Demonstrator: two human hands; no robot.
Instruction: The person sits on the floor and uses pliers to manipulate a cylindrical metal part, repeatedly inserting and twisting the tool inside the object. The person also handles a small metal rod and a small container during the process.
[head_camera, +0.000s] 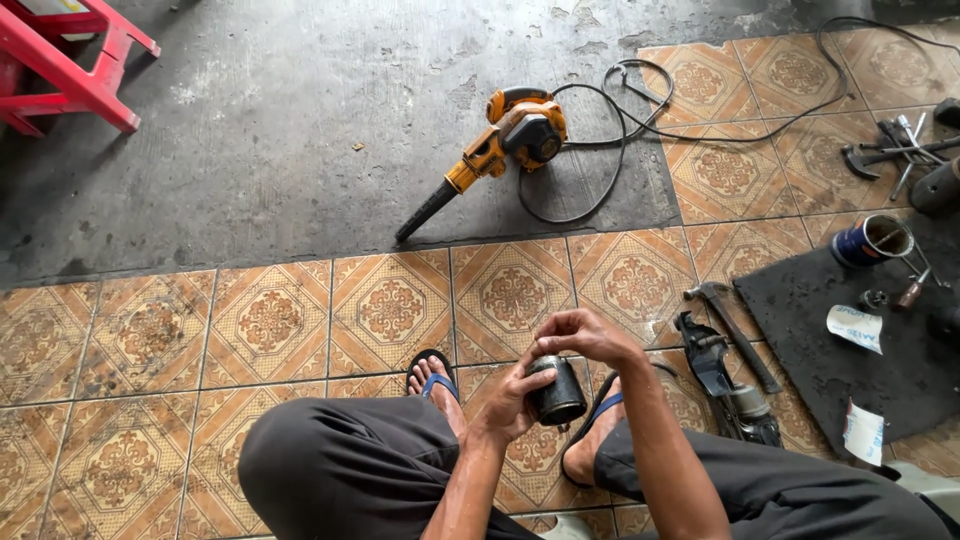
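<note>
I sit low over a patterned tile floor, knees apart, feet in flip-flops. My left hand (507, 402) cups a dark, greasy metal cylinder (557, 393) from the left and below. My right hand (583, 334) curls over the cylinder's top end, fingertips touching its rim. The part hangs in the air between my knees, just above the tiles.
An orange-and-black electric blower (497, 148) with a coiled black cable (610, 130) lies on the concrete ahead. To the right are a black mat (840, 340) with a blue tin (870, 240), paper scraps and small parts, plus a wrench (735, 330) and a greasy mechanism (725, 385). Red plastic stool (70, 60) far left.
</note>
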